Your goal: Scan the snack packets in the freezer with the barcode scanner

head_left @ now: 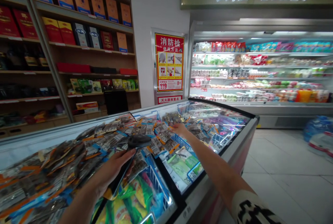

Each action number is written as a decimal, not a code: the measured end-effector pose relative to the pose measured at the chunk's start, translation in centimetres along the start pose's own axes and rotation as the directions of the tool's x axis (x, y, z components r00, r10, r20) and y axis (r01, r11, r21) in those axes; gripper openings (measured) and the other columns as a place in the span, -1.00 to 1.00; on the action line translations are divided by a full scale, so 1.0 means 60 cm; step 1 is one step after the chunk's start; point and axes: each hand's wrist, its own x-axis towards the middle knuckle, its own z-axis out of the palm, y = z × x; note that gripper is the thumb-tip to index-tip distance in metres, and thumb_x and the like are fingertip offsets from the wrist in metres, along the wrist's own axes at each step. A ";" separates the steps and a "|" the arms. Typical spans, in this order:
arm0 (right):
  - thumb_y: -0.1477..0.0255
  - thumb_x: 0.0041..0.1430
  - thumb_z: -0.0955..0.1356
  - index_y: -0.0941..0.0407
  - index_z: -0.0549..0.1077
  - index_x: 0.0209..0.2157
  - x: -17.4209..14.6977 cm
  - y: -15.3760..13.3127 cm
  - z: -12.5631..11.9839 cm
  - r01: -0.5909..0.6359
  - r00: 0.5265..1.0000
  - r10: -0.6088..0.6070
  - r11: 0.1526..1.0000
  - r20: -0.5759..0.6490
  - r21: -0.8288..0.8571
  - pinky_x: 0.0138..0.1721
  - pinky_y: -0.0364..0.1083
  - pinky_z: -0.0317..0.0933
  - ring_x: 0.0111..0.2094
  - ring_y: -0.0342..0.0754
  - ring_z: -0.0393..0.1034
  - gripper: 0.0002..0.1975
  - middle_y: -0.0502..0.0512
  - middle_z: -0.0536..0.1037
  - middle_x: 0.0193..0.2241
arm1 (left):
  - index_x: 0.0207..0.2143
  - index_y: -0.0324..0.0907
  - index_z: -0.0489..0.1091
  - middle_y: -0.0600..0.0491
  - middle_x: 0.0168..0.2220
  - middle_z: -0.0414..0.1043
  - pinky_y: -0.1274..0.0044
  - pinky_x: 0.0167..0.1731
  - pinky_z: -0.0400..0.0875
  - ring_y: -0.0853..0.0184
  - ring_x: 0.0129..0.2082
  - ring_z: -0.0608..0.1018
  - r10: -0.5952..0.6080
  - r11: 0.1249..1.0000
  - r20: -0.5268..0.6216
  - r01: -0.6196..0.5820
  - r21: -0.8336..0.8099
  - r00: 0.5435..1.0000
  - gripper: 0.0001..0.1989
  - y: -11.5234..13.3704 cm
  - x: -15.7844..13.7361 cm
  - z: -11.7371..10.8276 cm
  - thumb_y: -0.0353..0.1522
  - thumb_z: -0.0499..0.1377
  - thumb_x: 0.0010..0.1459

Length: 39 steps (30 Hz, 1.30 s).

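A black handheld barcode scanner (139,141) with a cord is in my left hand (121,165), its handle wrapped by my fingers. The scanner head hovers over packets on the freezer's glass top. My right hand (180,129) reaches farther across the glass, its fingers closed at the edge of a small clear packet (163,132) with dark contents; the fingertips are partly hidden. Many similar packets (67,163) with orange and blue edges lie in a heap from the left to the middle of the freezer top.
The chest freezer (221,158) holds baskets of bagged goods (135,196) under its glass. Shelves of boxes (97,5) stand behind at left, beside a red fire hydrant notice (170,62). A lit refrigerated display (260,73) lines the back right. Wrapped bottles (318,128) stand on the tiled floor.
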 end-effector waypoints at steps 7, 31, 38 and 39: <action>0.44 -0.10 0.31 0.14 0.36 -0.53 -0.055 -0.004 -0.036 -0.219 0.973 0.230 0.947 -0.020 0.234 -0.62 -0.16 0.19 -0.63 -0.16 0.28 -0.95 -0.03 0.38 -0.69 | -0.69 -0.20 0.27 0.12 -0.73 0.27 0.60 -0.65 0.17 0.43 -0.69 0.30 0.059 0.998 0.017 -0.059 -0.006 0.998 -0.57 0.008 -0.009 0.015 -0.01 0.07 -0.10; 0.53 -0.18 0.25 0.11 0.29 -0.48 -0.062 0.006 -0.046 -0.159 0.934 0.323 0.758 -0.153 0.632 -0.57 -0.19 0.17 -0.58 -0.16 0.30 -0.88 -0.10 0.37 -0.64 | -0.60 -0.19 0.28 0.13 -0.68 0.28 0.60 -0.63 0.11 0.47 -0.68 0.27 0.139 0.990 0.078 -0.139 -0.015 0.987 -0.64 0.010 -0.019 0.049 -0.06 0.10 -0.11; 0.52 -0.18 0.25 0.10 0.25 -0.54 -0.060 0.009 -0.045 -0.143 0.935 0.313 0.762 -0.167 0.632 -0.58 -0.19 0.18 -0.58 -0.16 0.30 -0.93 -0.08 0.34 -0.66 | -0.60 -0.19 0.27 0.12 -0.68 0.27 0.60 -0.64 0.11 0.45 -0.68 0.28 0.131 0.990 0.081 -0.135 0.043 0.988 -0.62 0.005 -0.015 0.045 -0.03 0.09 -0.11; 0.52 -0.18 0.26 0.11 0.25 -0.54 -0.059 0.011 -0.045 -0.139 0.935 0.312 0.762 -0.170 0.633 -0.58 -0.19 0.19 -0.58 -0.16 0.30 -0.93 -0.07 0.34 -0.66 | -0.59 -0.19 0.27 0.12 -0.67 0.28 0.60 -0.64 0.11 0.45 -0.68 0.27 0.136 0.990 0.070 -0.139 0.032 0.988 -0.62 0.004 -0.015 0.046 -0.04 0.09 -0.12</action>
